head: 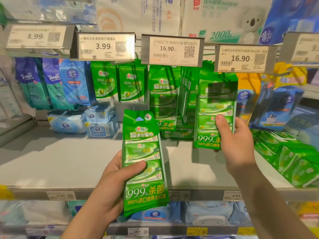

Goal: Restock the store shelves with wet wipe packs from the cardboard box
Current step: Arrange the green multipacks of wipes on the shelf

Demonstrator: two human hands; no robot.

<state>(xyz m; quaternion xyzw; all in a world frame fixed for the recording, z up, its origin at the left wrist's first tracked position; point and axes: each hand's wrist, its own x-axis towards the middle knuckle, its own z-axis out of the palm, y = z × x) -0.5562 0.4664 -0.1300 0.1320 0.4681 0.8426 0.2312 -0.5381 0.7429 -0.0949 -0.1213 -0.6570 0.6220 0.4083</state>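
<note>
Spanning the whole view, the grey shelf board (69, 161) serves as the landmark: above it run rows of peg hooks with price tags, and below its front edge sit more blue wipe packs. Above the board's right half hangs a row of green multi-pack wet wipe strips (164, 94) under the left 16.90 price tag (172, 49), with a second row beside it under the right 16.90 price tag (241, 58). At the board's right end lie green wipe packs (293, 163) stacked flat; towards its back left sit pale blue lidded wipe packs (96, 121).

The right hand (238, 144) reaches up over the board's right part and grips the lower half of a hanging green strip (215, 114), thumb on its face and fingers behind; the strip's top is blurred, so whether it is already on the hook cannot be told. The left hand (110, 187) holds another green strip (143, 161) upright in front of the board's middle, thumb across its face, fingers curled behind. The cardboard box is not in view.

That held strip's long axis runs vertically, its hang hole (139, 119) at the top, pointing towards the hooks. The pegs lie up and to the right of it, so the left hand is the nearer one for the next hanging, likely a lift and a push onto a peg once the right hand lets go.
</note>
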